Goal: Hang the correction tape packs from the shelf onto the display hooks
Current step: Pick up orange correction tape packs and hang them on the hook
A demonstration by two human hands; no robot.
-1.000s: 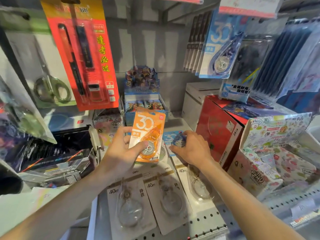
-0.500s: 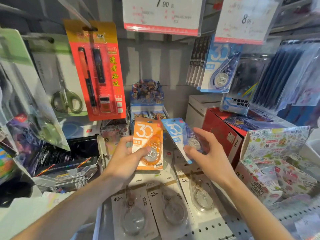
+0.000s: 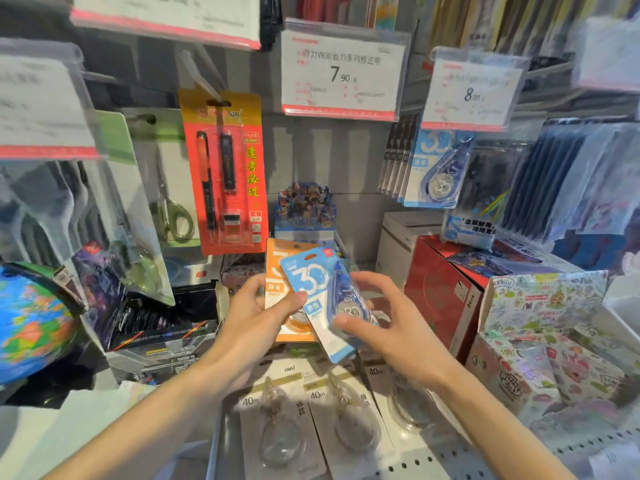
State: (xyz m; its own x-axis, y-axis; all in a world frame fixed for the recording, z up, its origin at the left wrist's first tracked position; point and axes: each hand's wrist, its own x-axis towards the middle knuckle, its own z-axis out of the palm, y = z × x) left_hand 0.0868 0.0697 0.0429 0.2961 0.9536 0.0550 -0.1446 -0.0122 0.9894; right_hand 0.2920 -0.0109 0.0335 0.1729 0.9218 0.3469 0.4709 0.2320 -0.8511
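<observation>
Now overlapping the orange correction tape pack (image 3: 277, 271), with the blue correction tape pack (image 3: 320, 299) brought across in front of it since the earlier frame. Left hand (image 3: 254, 317) pinching both packs, thumb on the blue card. Right hand (image 3: 384, 320) curling around the blue blister from the right. Lying flat on the shelf (image 3: 433, 459) below: more packs (image 3: 280, 427). Hanging at upper right: another blue pack (image 3: 438, 168).
</observation>
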